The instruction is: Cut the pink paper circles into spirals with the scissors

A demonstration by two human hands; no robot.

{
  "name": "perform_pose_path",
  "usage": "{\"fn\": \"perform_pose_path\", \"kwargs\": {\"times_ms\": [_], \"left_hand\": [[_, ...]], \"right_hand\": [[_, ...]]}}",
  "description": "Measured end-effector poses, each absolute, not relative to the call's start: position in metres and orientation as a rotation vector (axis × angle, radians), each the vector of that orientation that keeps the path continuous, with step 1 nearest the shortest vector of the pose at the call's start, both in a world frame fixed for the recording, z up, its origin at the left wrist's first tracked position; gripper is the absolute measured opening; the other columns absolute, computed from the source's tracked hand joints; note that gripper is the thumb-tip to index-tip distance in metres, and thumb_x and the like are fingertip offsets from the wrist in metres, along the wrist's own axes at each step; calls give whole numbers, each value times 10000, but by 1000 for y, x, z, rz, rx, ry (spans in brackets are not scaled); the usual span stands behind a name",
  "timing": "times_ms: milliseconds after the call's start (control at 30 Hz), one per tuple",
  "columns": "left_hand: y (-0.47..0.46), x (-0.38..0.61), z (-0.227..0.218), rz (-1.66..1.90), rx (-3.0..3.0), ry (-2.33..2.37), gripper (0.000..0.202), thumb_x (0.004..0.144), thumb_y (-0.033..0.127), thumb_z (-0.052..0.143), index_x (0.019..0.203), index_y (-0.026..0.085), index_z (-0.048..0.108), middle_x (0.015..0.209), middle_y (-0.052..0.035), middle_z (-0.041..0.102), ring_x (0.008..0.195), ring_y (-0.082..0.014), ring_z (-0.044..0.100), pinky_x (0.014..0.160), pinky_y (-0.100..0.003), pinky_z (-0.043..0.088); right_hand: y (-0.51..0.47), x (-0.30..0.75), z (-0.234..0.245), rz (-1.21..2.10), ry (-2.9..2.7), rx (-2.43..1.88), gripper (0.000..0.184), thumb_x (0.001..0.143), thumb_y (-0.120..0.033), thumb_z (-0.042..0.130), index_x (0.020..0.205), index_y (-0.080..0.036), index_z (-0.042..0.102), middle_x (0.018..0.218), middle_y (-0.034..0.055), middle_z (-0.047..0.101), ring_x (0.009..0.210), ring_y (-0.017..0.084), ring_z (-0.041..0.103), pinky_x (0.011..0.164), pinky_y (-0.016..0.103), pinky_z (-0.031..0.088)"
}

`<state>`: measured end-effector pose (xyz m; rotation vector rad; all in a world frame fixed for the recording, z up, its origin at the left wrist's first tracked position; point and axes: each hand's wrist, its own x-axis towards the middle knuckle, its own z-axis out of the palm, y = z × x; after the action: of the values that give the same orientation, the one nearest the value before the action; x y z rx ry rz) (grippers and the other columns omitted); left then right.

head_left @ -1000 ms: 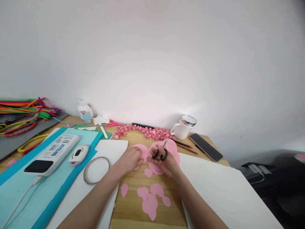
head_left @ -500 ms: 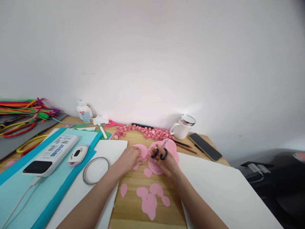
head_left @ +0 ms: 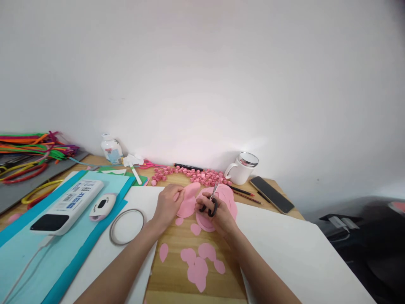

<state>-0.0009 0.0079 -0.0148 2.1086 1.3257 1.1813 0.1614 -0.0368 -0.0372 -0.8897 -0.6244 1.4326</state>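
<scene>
My left hand [head_left: 169, 204] pinches the edge of a pink paper piece [head_left: 189, 200] with rounded outlines, held just above the wooden table. In my right hand [head_left: 223, 217] is a small pair of scissors [head_left: 212, 204] with black handles. Its blades point up and away from me, apart from the held paper. Beneath and behind that hand lies a stack of pink paper circles [head_left: 232, 202], partly covered by it. Closer to me, several small pink paper cutouts [head_left: 198, 270] are scattered on the wood.
Curled pink paper roses [head_left: 205, 177] line the wall. A white mug [head_left: 242, 169], pencils [head_left: 243, 191] and a phone [head_left: 272, 194] are at the right. At the left are a tape roll [head_left: 111, 232], a power bank [head_left: 68, 207], a bottle [head_left: 112, 148] and pipe cleaners [head_left: 38, 143].
My left hand has tilted up and lifted the pink paper, which now stands more upright. The scissors have turned in my right hand, whose fingers have curled closer around the handles.
</scene>
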Motion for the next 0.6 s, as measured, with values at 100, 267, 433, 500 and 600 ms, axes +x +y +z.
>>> {"fn": "perform_pose_path", "kwargs": {"times_ms": [100,267,433,500,600], "left_hand": [[6,1,-8,1327,1718,1209,156,791,294,550,758,170,640,737,-28,687,659,-151,612,631,-245,465],[6,3,-6,1168,1480,1088,192,667,333,688,659,149,635,598,-15,668,589,-153,623,581,-233,478],[4,5,-8,892,1473,976,254,652,382,699,643,132,656,551,-27,666,480,-134,589,471,-217,458],[2,6,-8,818,1481,972,325,709,413,646,554,128,644,466,-27,623,420,-119,553,422,-204,429],[2,6,-6,911,1453,969,384,751,438,607,538,122,658,445,-33,610,401,-110,537,417,-202,427]], "right_hand": [[-37,161,-41,1246,-716,-966,474,550,-253,835,936,-179,569,765,20,672,714,177,634,740,355,507],[-35,165,-41,1113,-718,-1013,440,563,-253,818,920,-183,571,657,-40,601,604,130,588,688,330,518],[-35,165,-38,1074,-741,-1024,407,579,-256,805,908,-196,572,660,-42,579,578,121,569,633,298,506],[-36,164,-36,1067,-792,-1022,384,590,-256,798,900,-204,578,664,-40,575,595,125,561,637,295,501],[-40,162,-33,1110,-931,-1033,350,598,-268,790,880,-208,593,681,-21,603,610,142,563,605,277,469]]}}
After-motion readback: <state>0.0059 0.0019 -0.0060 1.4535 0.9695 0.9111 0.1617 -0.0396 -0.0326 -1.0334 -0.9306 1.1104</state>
